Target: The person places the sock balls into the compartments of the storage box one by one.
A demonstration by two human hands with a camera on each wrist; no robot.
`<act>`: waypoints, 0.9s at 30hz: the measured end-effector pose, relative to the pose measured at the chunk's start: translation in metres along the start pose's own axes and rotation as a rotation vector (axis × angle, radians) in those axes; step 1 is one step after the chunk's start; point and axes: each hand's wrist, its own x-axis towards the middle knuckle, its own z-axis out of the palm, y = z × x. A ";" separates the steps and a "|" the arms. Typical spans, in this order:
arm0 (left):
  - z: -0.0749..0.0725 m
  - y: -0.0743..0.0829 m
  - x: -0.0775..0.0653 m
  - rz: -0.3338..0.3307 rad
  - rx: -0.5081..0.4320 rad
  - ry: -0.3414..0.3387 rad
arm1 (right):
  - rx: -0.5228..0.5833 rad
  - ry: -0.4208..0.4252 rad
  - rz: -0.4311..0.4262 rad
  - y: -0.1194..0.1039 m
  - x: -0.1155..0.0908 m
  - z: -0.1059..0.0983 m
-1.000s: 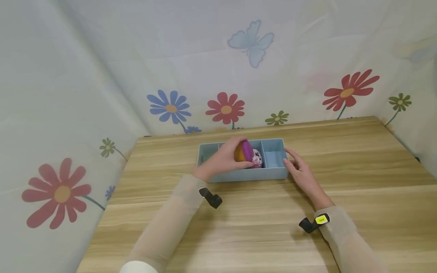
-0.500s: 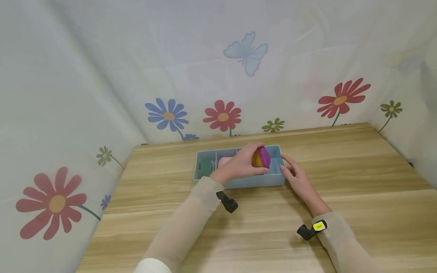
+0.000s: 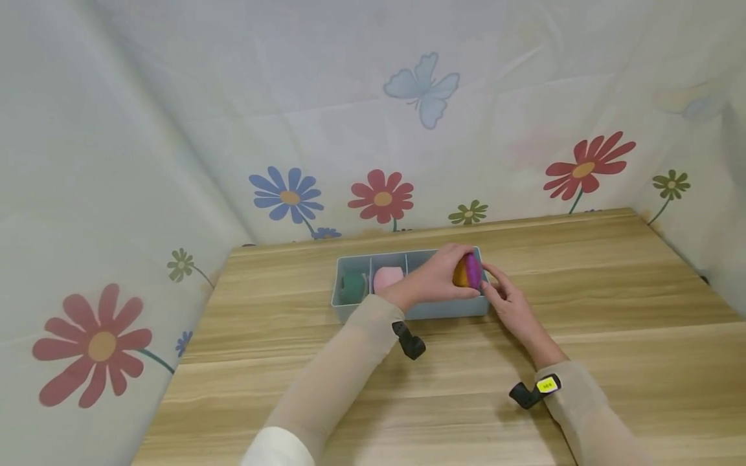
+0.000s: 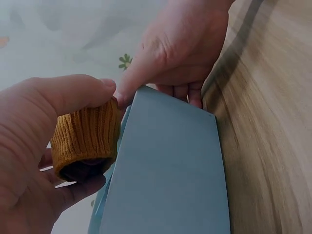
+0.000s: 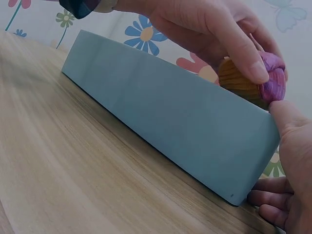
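Note:
My left hand point(image 3: 438, 275) pinches a rolled-up sock point(image 3: 468, 272), mustard with a purple end, between thumb and fingers. It is over the right end compartment of a pale blue divided box point(image 3: 344, 312), right at the rim. In the left wrist view the sock's ribbed cuff point(image 4: 90, 131) shows a dark opening. My right hand point(image 3: 515, 310) holds the box's right end, thumb at the top corner and fingers low on the outer wall; its thumb tip meets the purple part. A green roll point(image 3: 352, 288) lies in the leftmost compartment, a pink roll point(image 3: 387, 277) in the second. The left hand hides much of the third.
The box stands on a wood-grain table point(image 3: 454, 388), back from the front. Behind and left hang white cloth walls point(image 3: 326, 116) printed with flowers and a butterfly. Both wrists carry black camera mounts point(image 3: 410, 343).
My left hand has carried the mustard and purple sock rightward, from over the third compartment to the right end one. The green and pink rolls have come into view. The right hand stays at the box's end.

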 end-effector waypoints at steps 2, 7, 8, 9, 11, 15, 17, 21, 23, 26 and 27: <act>0.001 0.000 0.003 -0.004 0.002 -0.007 | -0.005 -0.002 0.000 0.000 0.000 0.000; 0.004 -0.005 0.010 -0.032 0.012 -0.021 | -0.012 -0.002 0.015 -0.002 0.000 0.000; 0.005 -0.006 0.012 -0.033 0.022 -0.027 | -0.009 -0.003 0.018 -0.001 0.000 0.000; 0.007 -0.008 0.014 -0.032 0.032 -0.034 | -0.006 -0.003 0.019 -0.001 0.000 0.000; 0.009 -0.010 0.016 -0.028 0.050 -0.043 | 0.005 -0.002 0.018 -0.002 0.000 0.000; 0.014 -0.014 0.021 -0.023 0.087 -0.046 | 0.011 -0.002 0.011 -0.002 0.001 0.000; 0.016 -0.016 0.023 -0.019 0.110 -0.047 | 0.012 -0.001 0.015 -0.002 0.002 0.000; 0.019 -0.019 0.026 -0.002 0.179 -0.069 | 0.012 -0.004 0.021 -0.002 0.001 -0.001; 0.020 -0.019 0.026 -0.003 0.211 -0.089 | 0.014 -0.010 0.024 -0.001 0.000 -0.001; 0.020 -0.017 0.025 -0.022 0.236 -0.118 | 0.024 -0.012 0.024 -0.001 0.000 -0.001; 0.020 -0.015 0.025 -0.032 0.242 -0.128 | 0.027 -0.011 0.023 0.000 0.000 -0.001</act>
